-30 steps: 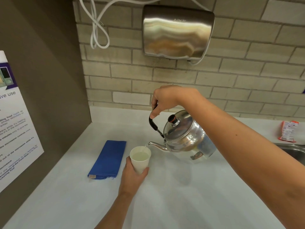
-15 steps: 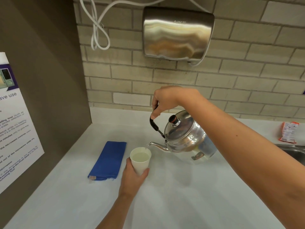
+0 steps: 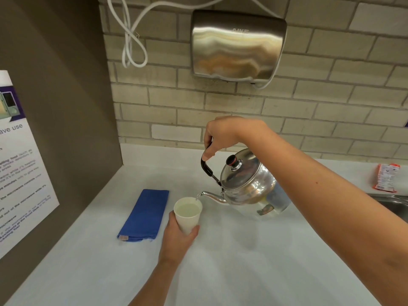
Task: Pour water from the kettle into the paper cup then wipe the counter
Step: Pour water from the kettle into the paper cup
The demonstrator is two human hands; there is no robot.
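A shiny steel kettle (image 3: 249, 188) hangs tilted above the white counter (image 3: 242, 261), spout down to the left. My right hand (image 3: 223, 135) grips its black handle from above. A thin stream of water runs from the spout tip into a white paper cup (image 3: 187, 214), which is nearly full. My left hand (image 3: 178, 239) is wrapped around the cup's lower half, holding it slightly tilted on or just above the counter. A folded blue cloth (image 3: 144, 215) lies flat on the counter just left of the cup.
A brown side wall with a printed notice (image 3: 19, 173) closes the left. A brick back wall carries a steel hand dryer (image 3: 237, 45) and a looped white cable (image 3: 132, 40). A red-and-white packet (image 3: 386, 177) lies far right, beside a steel sink edge (image 3: 395, 202).
The kettle stays tilted over the cup and keeps pouring; the water in the cup stands slightly higher. Both hands hold their places.
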